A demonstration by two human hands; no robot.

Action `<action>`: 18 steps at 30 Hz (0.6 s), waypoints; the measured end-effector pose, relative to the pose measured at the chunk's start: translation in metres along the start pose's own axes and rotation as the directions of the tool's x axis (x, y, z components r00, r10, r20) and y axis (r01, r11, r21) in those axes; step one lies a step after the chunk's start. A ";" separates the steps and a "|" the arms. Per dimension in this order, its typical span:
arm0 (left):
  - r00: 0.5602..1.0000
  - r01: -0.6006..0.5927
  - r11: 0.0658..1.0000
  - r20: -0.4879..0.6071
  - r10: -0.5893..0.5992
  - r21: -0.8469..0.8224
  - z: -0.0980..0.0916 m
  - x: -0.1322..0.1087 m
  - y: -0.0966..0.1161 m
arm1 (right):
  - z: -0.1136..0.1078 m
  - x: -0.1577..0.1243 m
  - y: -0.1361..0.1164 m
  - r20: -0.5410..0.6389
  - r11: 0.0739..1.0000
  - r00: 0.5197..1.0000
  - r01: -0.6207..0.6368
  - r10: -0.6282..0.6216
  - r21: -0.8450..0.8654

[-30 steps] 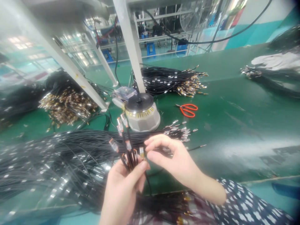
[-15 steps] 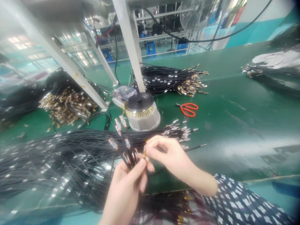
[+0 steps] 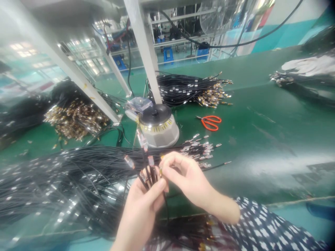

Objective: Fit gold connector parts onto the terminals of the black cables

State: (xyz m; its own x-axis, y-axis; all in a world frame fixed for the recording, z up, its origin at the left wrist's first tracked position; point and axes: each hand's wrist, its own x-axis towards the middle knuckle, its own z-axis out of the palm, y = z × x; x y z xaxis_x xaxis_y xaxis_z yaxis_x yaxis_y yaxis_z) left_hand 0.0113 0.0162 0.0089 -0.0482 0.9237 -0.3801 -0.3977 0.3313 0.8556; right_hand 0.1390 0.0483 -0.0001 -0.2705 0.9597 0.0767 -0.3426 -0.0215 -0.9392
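My left hand (image 3: pixel 142 205) is closed around several black cables (image 3: pixel 146 170), whose ends with white tags and metal tips point up and away from me. Beside its thumb, the thumb and forefinger of my right hand (image 3: pixel 185 176) pinch a small yellow piece (image 3: pixel 161 171) against a cable end, mostly hidden by the fingers. Just beyond the hands stands a round tape dispenser (image 3: pixel 161 136) with a black top and short yellow strips around its wheel. A thick bundle of black cables (image 3: pixel 86 164) lies under and left of the hands.
Orange-handled scissors (image 3: pixel 211 122) lie on the green table (image 3: pixel 251 122). Behind the dispenser is a cable bundle (image 3: pixel 183 89) with yellow-marked ends; another pile (image 3: pixel 75 118) is at left. White metal posts (image 3: pixel 143 45) rise from the table. White gloves (image 3: pixel 309 66) lie at right. More cables rest on my lap.
The cable ends in my left hand have swung slightly to the right and closer together. My right fingers have closed in on the yellow piece, covering more of it.
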 end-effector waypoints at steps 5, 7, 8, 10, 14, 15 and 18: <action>0.998 -0.061 0.996 -0.020 0.062 0.066 0.002 -0.002 -0.001 | -0.005 -0.002 -0.003 -0.006 1.000 1.000 -0.021 0.021 0.000; 0.997 -0.074 0.993 0.006 0.074 0.096 0.003 -0.004 -0.002 | -0.009 0.000 -0.006 0.095 0.984 0.988 -0.131 0.120 0.119; 0.997 -0.077 0.992 0.021 0.075 0.103 0.003 -0.004 -0.003 | -0.010 0.001 -0.007 0.147 0.969 0.975 -0.191 0.168 0.159; 0.997 -0.070 0.992 0.043 0.066 0.103 0.003 -0.005 -0.003 | -0.014 0.005 -0.011 0.220 0.939 0.943 -0.292 0.250 0.184; 0.996 0.015 0.997 0.088 -0.021 0.071 0.001 -0.003 -0.001 | -0.019 0.011 -0.016 0.257 0.922 0.920 -0.347 0.297 0.174; 0.992 0.044 0.997 0.112 -0.051 0.062 0.000 -0.002 0.000 | -0.020 0.012 -0.016 0.249 0.928 0.925 -0.334 0.288 0.167; 0.977 0.110 0.993 0.177 -0.116 0.040 -0.003 0.002 0.002 | -0.022 0.013 -0.013 0.237 0.946 0.936 -0.295 0.259 0.133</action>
State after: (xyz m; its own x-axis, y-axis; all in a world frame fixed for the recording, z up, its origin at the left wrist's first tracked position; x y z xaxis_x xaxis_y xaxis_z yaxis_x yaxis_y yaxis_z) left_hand 0.0079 0.0186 0.0089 0.1612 0.8985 -0.4083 -0.3634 0.4387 0.8219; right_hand 0.1602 0.0669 0.0056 -0.5555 0.8264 -0.0920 -0.3635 -0.3409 -0.8670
